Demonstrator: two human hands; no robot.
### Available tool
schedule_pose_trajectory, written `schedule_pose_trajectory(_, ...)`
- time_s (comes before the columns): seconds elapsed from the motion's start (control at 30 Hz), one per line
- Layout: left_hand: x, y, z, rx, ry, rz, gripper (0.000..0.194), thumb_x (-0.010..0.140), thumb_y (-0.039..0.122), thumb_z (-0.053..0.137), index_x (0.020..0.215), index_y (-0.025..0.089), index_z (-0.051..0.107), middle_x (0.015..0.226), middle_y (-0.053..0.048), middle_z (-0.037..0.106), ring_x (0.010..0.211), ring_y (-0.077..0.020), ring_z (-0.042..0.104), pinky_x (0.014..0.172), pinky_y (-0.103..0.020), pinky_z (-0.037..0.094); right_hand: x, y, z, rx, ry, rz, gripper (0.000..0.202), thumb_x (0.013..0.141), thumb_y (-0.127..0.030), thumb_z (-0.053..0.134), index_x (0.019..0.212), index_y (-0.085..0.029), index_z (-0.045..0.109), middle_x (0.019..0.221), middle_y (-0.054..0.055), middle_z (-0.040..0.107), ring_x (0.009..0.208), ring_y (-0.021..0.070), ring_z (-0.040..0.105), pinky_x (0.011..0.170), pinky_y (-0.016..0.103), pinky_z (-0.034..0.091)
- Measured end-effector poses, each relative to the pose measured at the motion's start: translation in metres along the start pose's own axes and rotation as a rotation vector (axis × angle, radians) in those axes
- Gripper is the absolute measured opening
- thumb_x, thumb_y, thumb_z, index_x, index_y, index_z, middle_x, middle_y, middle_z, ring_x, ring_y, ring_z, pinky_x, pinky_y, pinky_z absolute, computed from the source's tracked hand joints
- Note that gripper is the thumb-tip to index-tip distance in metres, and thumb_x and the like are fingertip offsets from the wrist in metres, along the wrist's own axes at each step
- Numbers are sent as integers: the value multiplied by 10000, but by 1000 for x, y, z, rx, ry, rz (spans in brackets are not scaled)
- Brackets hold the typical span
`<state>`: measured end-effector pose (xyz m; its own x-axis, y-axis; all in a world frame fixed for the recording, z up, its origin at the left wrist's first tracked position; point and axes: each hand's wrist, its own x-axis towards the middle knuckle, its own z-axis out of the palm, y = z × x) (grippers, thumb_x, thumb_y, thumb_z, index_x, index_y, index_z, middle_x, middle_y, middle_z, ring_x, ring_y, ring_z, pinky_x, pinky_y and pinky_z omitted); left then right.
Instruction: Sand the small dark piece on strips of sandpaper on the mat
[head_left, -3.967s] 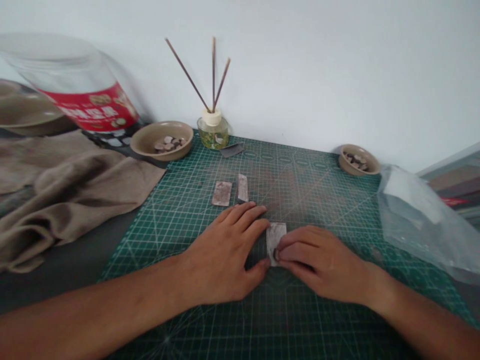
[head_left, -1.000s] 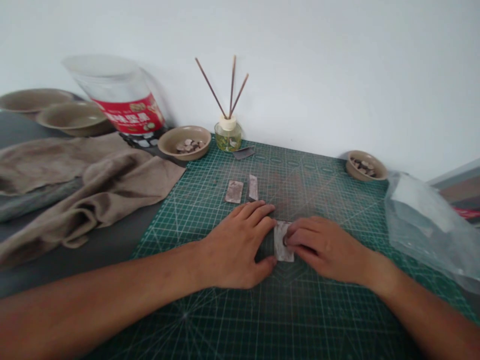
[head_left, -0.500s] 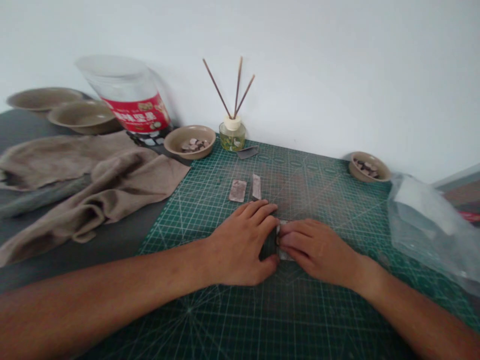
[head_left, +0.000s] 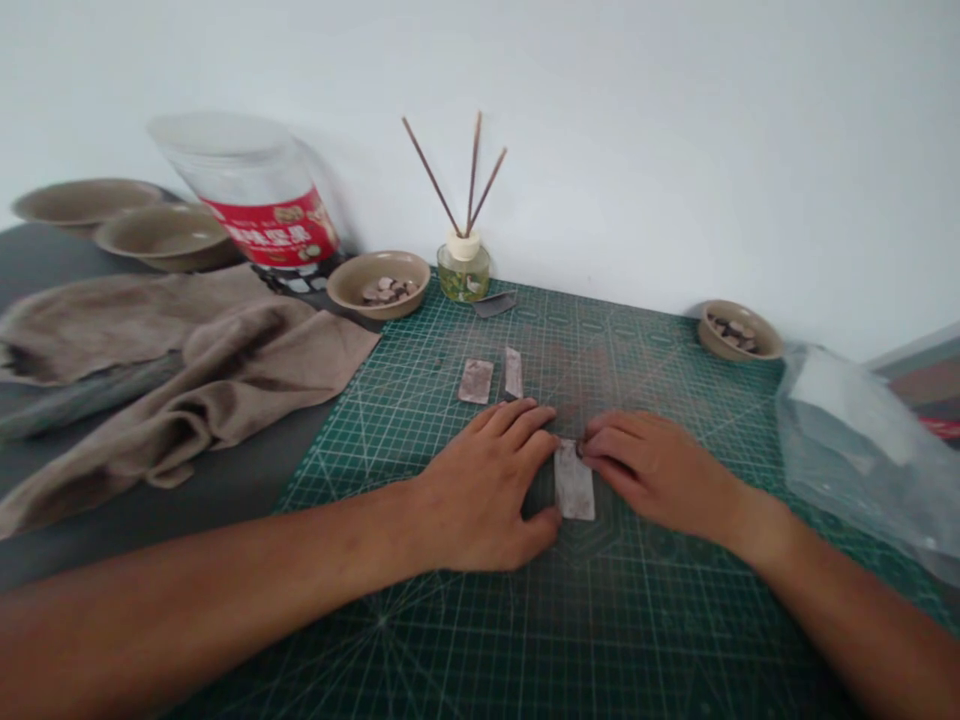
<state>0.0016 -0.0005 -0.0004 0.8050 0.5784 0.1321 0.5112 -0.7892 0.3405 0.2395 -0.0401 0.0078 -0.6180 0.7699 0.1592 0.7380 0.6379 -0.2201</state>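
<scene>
A pale grey, flat rectangular piece (head_left: pixel 575 486) lies on the green cutting mat (head_left: pixel 495 640). My left hand (head_left: pixel 480 490) rests on the mat to its left with fingers apart; the index fingertip and thumb tip reach the piece's left edge. At the upper right corner, the fingers of my right hand (head_left: pixel 652 470) are pinched together, and whatever sits between them is hidden or too small to name. Beyond my left hand are a small brownish rectangular piece (head_left: pixel 476 381) and a narrow slanted strip (head_left: pixel 513 372).
A bowl of small chips (head_left: pixel 345 290) stands near a large clear jar with a red label (head_left: pixel 277 225); another bowl (head_left: pixel 716 345) is at the right. Further around are a reed diffuser (head_left: pixel 463 272), a dark scrap (head_left: pixel 495 304), brown cloth (head_left: pixel 247 380) and a plastic bag (head_left: pixel 847 470).
My right hand has slid right and slightly away along the piece, uncovering its grey surface. My left hand has stayed in place.
</scene>
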Motion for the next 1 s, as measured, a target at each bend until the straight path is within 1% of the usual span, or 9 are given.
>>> schedule_pose_trajectory(0.13, 1, 0, 0, 1, -3, 13, 535, 832, 462, 638, 1268, 161, 566, 1525, -133, 457, 1459, -338, 345, 1220, -512, 283, -5, -3, 1, 133, -56, -76, 118, 987, -187, 549, 1014, -216, 660, 1050, 53, 700, 910, 191, 653, 798, 348, 500)
schedule_pose_trajectory(0.27, 2, -3, 1, 16, -4, 19, 545, 812, 458, 652, 1259, 158, 569, 1520, -134, 457, 1457, -342, 346, 1222, -508, 285, 6, 1, 16, 86, 90, -43, 121, 993, -190, 545, 1042, -196, 655, 1085, 88, 685, 1000, 230, 633, 867, 399, 508)
schedule_pose_trajectory(0.37, 3, -6, 1, 41, -1, 33, 557, 813, 462, 656, 1270, 157, 566, 1516, -140, 459, 1444, -351, 360, 1206, -524, 309, 12, 12, 20, 211, 166, -17, 99, 997, -208, 555, 991, -189, 652, 1027, 80, 665, 959, 203, 627, 863, 375, 523)
schedule_pose_trajectory(0.53, 9, -13, 3, 77, 33, 97, 477, 871, 487, 603, 1226, 169, 598, 1455, -141, 519, 1376, -346, 443, 1151, -541, 366, 6, 18, 15, 213, 173, -11, 73, 984, -221, 588, 949, -187, 642, 971, 50, 652, 927, 170, 632, 852, 325, 535)
schedule_pose_trajectory(0.6, 13, -17, 5, 81, 53, 114, 449, 899, 505, 567, 1194, 171, 619, 1404, -139, 563, 1329, -341, 488, 1134, -542, 382, 3, 17, 12, 178, 180, 5, 56, 973, -240, 616, 1002, -199, 641, 1019, 41, 663, 974, 158, 638, 896, 310, 531)
schedule_pose_trajectory(0.7, 20, -23, 8, 80, 79, 116, 422, 944, 516, 492, 1152, 178, 637, 1352, -137, 604, 1276, -333, 533, 1109, -535, 402, -3, 15, 4, 86, 240, 83, 190, 961, -292, 642, 1130, -207, 620, 1195, 73, 645, 1142, 179, 597, 1008, 341, 487)
schedule_pose_trajectory(0.87, 28, -28, 8, 25, 74, 163, 387, 955, 521, 449, 1080, 206, 635, 1219, -108, 683, 1160, -341, 620, 1057, -518, 446, -42, -14, -9, -106, 385, 339, 213, 1064, -296, 425, 1123, -227, 618, 1124, 47, 670, 1090, 153, 609, 992, 297, 472)
schedule_pose_trajectory(0.97, 31, -30, 6, 7, 31, 173, 397, 955, 515, 463, 1167, 211, 606, 1201, -82, 690, 1157, -340, 627, 1053, -510, 449, -87, -43, -2, -228, 465, 514, 249, 1066, -362, 426, 1078, -225, 633, 1042, 43, 680, 1018, 157, 631, 941, 285, 485)
schedule_pose_trajectory(1.0, 32, -30, 6, 14, 57, 143, 419, 944, 533, 469, 1165, 201, 598, 1163, -90, 701, 1107, -343, 649, 1018, -511, 473, -105, -53, 2, -272, 490, 580, 248, 1058, -375, 448, 1035, -222, 642, 987, 41, 682, 970, 163, 637, 910, 291, 496)
